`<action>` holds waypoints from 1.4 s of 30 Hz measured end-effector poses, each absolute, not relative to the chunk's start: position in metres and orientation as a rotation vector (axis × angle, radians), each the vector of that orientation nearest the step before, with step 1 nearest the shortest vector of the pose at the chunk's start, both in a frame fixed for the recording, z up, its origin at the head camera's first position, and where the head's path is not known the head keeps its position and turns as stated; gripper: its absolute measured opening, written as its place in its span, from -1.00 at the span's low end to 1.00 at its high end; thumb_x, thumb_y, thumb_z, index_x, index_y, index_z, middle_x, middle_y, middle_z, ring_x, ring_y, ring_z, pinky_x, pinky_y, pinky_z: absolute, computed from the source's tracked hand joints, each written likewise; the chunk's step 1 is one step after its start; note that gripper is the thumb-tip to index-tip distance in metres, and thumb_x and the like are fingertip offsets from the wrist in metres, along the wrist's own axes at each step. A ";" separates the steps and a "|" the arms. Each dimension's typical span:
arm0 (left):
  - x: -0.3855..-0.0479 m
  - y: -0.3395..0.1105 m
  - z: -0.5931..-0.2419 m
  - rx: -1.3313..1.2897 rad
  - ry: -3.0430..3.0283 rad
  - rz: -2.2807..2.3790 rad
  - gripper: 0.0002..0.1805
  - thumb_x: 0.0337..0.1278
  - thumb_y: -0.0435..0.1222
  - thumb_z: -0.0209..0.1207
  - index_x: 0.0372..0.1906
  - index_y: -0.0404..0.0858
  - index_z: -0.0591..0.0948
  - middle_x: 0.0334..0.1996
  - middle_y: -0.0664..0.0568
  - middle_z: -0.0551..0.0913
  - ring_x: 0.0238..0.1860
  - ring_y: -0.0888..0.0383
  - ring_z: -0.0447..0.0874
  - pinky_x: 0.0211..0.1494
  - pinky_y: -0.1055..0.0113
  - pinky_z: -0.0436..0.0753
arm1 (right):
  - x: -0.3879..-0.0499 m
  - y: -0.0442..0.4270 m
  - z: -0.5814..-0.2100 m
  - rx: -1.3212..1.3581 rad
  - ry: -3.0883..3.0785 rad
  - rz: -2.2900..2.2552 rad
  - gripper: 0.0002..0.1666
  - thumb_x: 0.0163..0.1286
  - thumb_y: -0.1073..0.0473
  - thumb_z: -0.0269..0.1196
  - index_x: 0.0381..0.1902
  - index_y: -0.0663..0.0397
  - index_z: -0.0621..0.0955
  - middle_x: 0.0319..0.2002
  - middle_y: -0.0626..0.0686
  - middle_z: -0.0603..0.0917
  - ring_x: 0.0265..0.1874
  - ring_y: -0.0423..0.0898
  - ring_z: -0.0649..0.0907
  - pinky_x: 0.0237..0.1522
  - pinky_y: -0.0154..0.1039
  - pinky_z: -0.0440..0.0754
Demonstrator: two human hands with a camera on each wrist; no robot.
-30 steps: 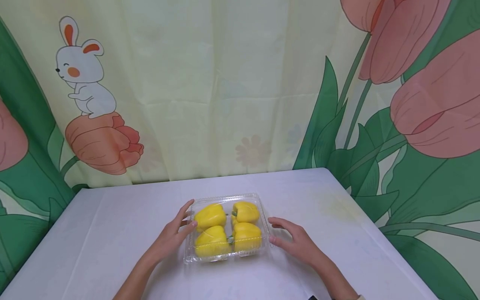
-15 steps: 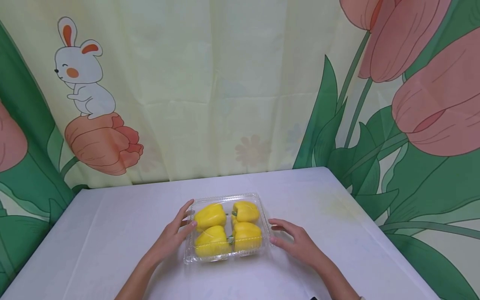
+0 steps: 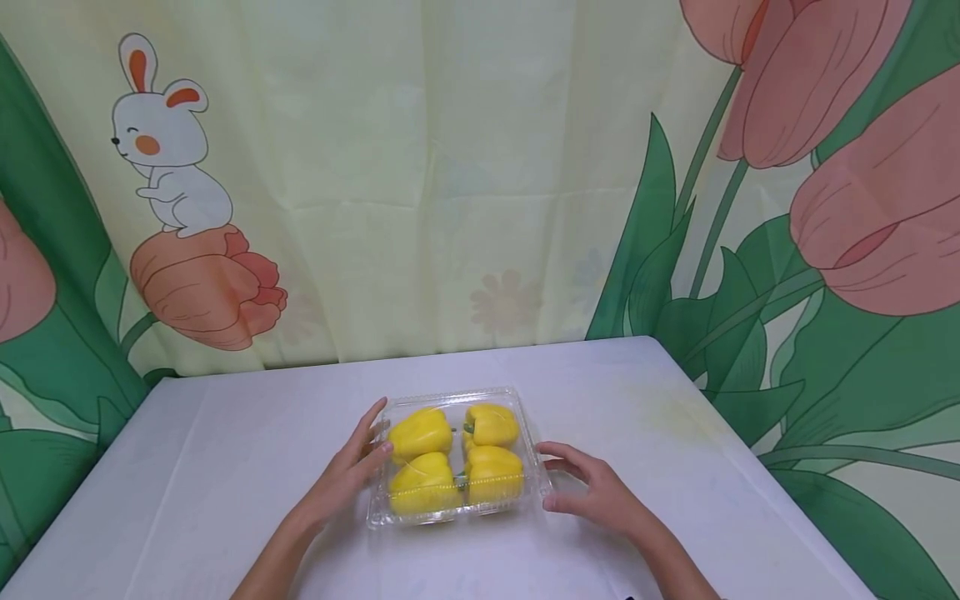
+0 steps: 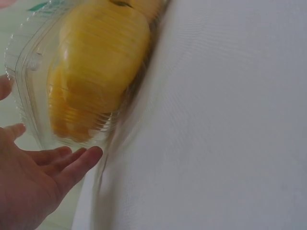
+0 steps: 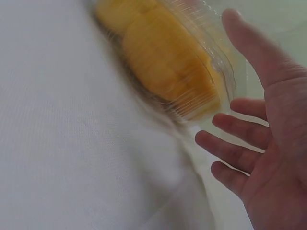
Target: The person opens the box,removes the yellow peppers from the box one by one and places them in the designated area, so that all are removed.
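Observation:
A clear plastic clamshell box (image 3: 454, 394) lies on the white table, its lid down. Through the plastic, several yellow bell peppers (image 3: 420, 433) show in two rows. My left hand (image 3: 341, 482) is at the box's left side, fingers spread and thumb over the edge; the left wrist view shows fingertips (image 4: 93, 155) close to the wall, and contact is hard to tell. At the right side, my right hand (image 3: 603, 493) has its thumb apart from loosely bent fingers. In the right wrist view those fingers (image 5: 230, 151) stand just off the box, holding nothing.
The white tablecloth (image 3: 225, 467) spreads around the box. Behind the table hangs a pale curtain (image 3: 360, 167) printed with a rabbit and tulips. A small dark object (image 3: 629, 597) peeks in at the bottom edge.
My right hand has shifted slightly down, its thumb a little farther from the box. The left hand, box and peppers stay practically where they were.

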State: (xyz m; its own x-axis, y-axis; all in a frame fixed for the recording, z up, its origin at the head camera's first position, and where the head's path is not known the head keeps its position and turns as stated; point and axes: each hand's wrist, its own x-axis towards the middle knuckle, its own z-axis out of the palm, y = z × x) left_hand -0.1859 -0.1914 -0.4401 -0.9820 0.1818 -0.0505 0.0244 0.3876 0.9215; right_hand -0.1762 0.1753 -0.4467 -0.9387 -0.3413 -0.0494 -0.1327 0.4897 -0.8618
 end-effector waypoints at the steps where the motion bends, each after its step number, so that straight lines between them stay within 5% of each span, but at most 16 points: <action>1: -0.186 -0.192 -0.440 0.182 2.476 1.668 -0.34 0.36 0.07 -0.05 0.45 0.45 -0.04 0.52 -0.18 0.07 0.47 -0.34 0.07 0.29 -0.27 0.40 | -0.176 0.176 -0.447 -0.428 2.523 -1.421 -0.18 0.12 -0.02 0.42 0.34 -0.14 0.40 0.35 0.06 0.45 0.30 0.16 0.47 0.17 0.11 0.57; 11: -0.185 -0.192 -0.437 0.140 2.358 1.753 -0.32 0.34 0.04 -0.02 0.45 0.43 -0.03 0.53 -0.15 0.04 0.50 -0.31 0.00 0.25 -0.31 0.41 | -0.177 0.182 -0.449 -0.526 2.503 -1.402 -0.09 0.04 0.02 0.49 0.36 -0.18 0.38 0.36 0.06 0.43 0.27 0.12 0.50 0.26 0.24 0.43; 27: -0.185 -0.192 -0.436 0.144 2.323 1.777 -0.31 0.35 0.01 -0.02 0.46 0.41 -0.05 0.53 -0.18 0.03 0.48 -0.33 0.02 0.19 -0.26 0.49 | -0.178 0.182 -0.449 -0.514 2.464 -1.420 -0.20 0.18 0.01 0.39 0.36 -0.10 0.38 0.36 0.09 0.43 0.24 0.10 0.53 0.20 -0.01 0.56; 42: -0.185 -0.191 -0.437 0.128 2.301 1.790 -0.34 0.35 0.00 0.00 0.48 0.30 0.06 0.52 -0.13 0.07 0.49 -0.30 0.03 0.19 -0.30 0.46 | -0.178 0.184 -0.450 -0.588 2.266 -1.606 -0.23 0.25 0.16 0.34 0.37 0.18 0.31 0.33 0.26 0.41 0.22 0.19 0.52 0.19 -0.20 0.57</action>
State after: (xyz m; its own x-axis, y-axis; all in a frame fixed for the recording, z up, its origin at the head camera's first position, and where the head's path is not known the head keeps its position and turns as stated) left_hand -0.1852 -0.1910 -0.4368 -0.9713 0.2044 -0.1219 -0.0678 0.2533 0.9650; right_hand -0.1779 0.1840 -0.4499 -0.8706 -0.4919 -0.0088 -0.1547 0.2908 -0.9442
